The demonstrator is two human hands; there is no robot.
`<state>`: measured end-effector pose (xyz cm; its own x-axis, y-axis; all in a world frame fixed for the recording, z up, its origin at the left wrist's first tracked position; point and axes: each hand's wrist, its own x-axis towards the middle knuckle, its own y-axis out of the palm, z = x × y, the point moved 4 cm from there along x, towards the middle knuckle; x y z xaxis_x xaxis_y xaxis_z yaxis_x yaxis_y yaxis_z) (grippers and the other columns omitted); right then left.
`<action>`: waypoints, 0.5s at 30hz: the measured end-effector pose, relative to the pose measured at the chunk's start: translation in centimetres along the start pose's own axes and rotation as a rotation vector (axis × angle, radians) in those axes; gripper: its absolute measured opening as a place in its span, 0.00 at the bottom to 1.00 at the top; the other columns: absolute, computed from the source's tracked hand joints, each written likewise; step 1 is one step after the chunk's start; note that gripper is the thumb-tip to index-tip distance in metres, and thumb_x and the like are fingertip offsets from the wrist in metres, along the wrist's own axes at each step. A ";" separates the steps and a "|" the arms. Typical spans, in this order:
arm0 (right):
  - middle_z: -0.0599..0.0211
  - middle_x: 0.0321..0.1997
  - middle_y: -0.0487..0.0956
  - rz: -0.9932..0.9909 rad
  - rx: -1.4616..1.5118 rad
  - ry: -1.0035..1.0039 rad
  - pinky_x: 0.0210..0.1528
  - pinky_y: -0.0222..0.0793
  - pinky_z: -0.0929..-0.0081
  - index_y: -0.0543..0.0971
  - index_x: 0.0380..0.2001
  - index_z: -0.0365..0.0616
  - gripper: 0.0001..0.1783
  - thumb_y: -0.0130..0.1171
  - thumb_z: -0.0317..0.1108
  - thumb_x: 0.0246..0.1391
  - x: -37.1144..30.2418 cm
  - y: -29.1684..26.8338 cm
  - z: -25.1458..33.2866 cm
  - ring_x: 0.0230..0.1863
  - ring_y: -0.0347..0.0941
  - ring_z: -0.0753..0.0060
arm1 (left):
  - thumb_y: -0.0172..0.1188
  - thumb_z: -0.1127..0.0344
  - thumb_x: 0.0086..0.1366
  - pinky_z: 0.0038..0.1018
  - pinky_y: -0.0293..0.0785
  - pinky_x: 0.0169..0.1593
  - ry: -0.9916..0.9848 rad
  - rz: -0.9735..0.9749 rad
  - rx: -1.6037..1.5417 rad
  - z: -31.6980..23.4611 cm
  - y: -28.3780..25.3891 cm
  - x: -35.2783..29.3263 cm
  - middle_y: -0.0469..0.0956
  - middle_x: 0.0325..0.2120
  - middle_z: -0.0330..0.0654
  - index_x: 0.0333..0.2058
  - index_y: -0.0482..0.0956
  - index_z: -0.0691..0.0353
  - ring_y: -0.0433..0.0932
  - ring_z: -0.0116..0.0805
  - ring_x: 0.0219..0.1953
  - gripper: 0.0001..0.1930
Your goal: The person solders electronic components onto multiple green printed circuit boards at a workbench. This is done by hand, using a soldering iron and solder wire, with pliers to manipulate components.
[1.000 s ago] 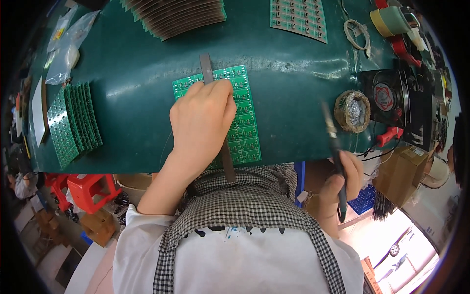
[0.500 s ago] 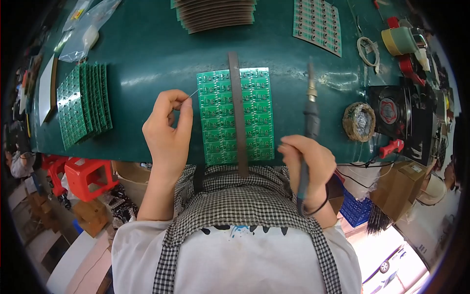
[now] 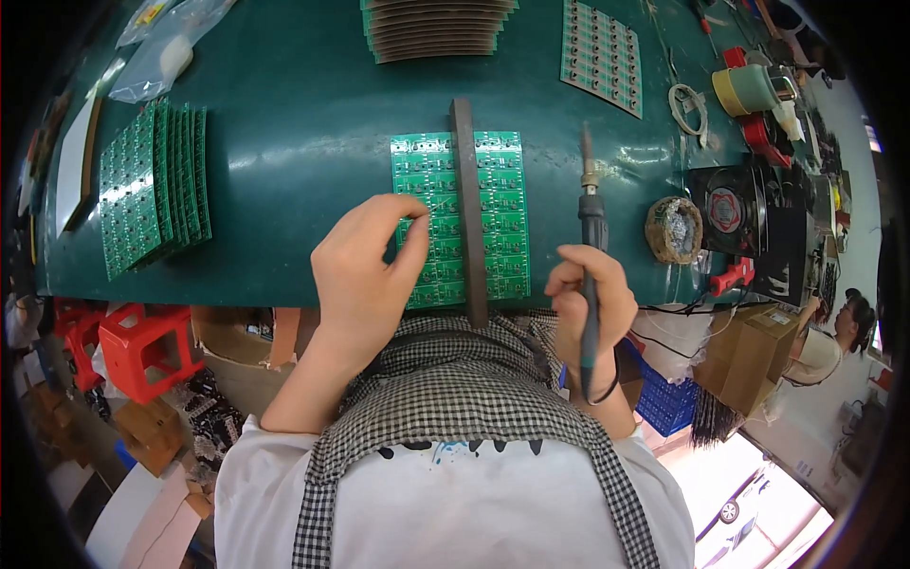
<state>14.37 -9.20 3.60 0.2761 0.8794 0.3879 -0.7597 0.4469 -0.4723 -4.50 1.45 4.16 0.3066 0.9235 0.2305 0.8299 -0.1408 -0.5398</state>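
A green panel of small circuit boards lies in front of me on the table. A dark bar runs lengthwise across it. My left hand is over the panel's left part, thumb and forefinger closed in a pinch on a thin piece of solder wire, which barely shows against the green. To the right of the panel, my right hand is closed round the handle of a soldering iron. The iron's tip points away from me, above the table and apart from the boards.
Stacked circuit panels stand at the left, another stack at the back. One panel lies back right. At the right are a round tin-like dish, a black fan-like unit and a wire coil. Red stools stand below left.
My left hand has moved right, from beside the panel to over its left part. My right hand keeps its hold on the soldering iron. The whole view has shifted slightly.
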 end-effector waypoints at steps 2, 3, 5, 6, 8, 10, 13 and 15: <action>0.72 0.19 0.74 -0.085 0.124 0.041 0.22 0.64 0.85 0.74 0.48 0.38 0.32 0.53 0.59 0.57 -0.8 -0.7 -0.9 0.17 0.69 0.79 | 0.61 0.74 0.54 0.30 0.71 0.31 0.148 -0.003 0.091 -0.9 1.0 1.2 0.78 0.27 0.40 0.30 0.76 0.61 0.78 0.39 0.28 0.04; 0.65 0.24 0.75 -0.047 0.077 0.234 0.23 0.63 0.83 0.66 0.55 0.35 0.50 0.38 0.76 0.52 -0.6 -1.0 -0.5 0.20 0.67 0.80 | 0.61 0.71 0.54 0.33 0.71 0.30 0.184 -0.006 0.128 -1.3 1.7 1.9 0.78 0.25 0.39 0.28 0.75 0.59 0.77 0.39 0.29 0.04; 0.60 0.32 0.77 -0.135 0.128 0.212 0.29 0.67 0.80 0.72 0.50 0.34 0.47 0.40 0.73 0.53 -0.1 -1.6 -0.6 0.28 0.73 0.73 | 0.61 0.71 0.54 0.33 0.71 0.30 0.190 0.043 0.189 -1.7 3.2 3.1 0.77 0.25 0.39 0.27 0.75 0.59 0.77 0.39 0.29 0.04; 0.58 0.35 0.78 -0.142 0.172 0.168 0.32 0.70 0.78 0.75 0.47 0.34 0.41 0.44 0.67 0.56 0.1 -2.2 -1.2 0.31 0.75 0.68 | 0.60 0.70 0.54 0.34 0.72 0.30 0.199 0.084 0.244 -1.9 4.0 3.7 0.77 0.24 0.39 0.27 0.74 0.59 0.76 0.39 0.30 0.04; 0.57 0.35 0.78 -0.129 0.180 0.105 0.33 0.70 0.77 0.76 0.44 0.34 0.35 0.50 0.61 0.56 0.6 -2.8 -1.9 0.32 0.76 0.66 | 0.59 0.70 0.54 0.35 0.71 0.30 0.191 0.123 0.296 -2.0 5.1 4.6 0.76 0.23 0.39 0.25 0.72 0.59 0.76 0.39 0.30 0.04; 0.56 0.35 0.79 -0.118 0.188 0.045 0.33 0.70 0.77 0.77 0.41 0.34 0.29 0.56 0.54 0.56 1.0 -3.2 -2.2 0.32 0.76 0.64 | 0.58 0.70 0.54 0.35 0.71 0.30 0.173 0.197 0.426 -1.9 6.2 5.2 0.75 0.21 0.40 0.24 0.71 0.60 0.76 0.40 0.30 0.05; 0.53 0.32 0.80 -0.030 0.140 0.033 0.34 0.71 0.74 0.79 0.35 0.33 0.13 0.63 0.21 0.43 2.2 -2.7 -1.8 0.31 0.77 0.61 | 0.57 0.70 0.54 0.36 0.71 0.29 0.164 0.216 0.473 -1.6 7.1 5.6 0.74 0.20 0.41 0.24 0.70 0.61 0.76 0.40 0.29 0.05; 0.54 0.30 0.80 -0.029 0.126 0.042 0.32 0.71 0.75 0.79 0.34 0.33 0.11 0.62 0.21 0.43 2.5 -2.4 -2.3 0.29 0.77 0.61 | 0.57 0.70 0.54 0.36 0.71 0.29 0.151 0.214 0.465 -1.7 7.3 5.6 0.74 0.20 0.41 0.24 0.70 0.61 0.76 0.40 0.29 0.05</action>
<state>18.25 -7.74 3.90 0.3214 0.8734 0.3658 -0.8184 0.4506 -0.3567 4.11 5.02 2.88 0.5381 0.8252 0.1715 0.4579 -0.1154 -0.8815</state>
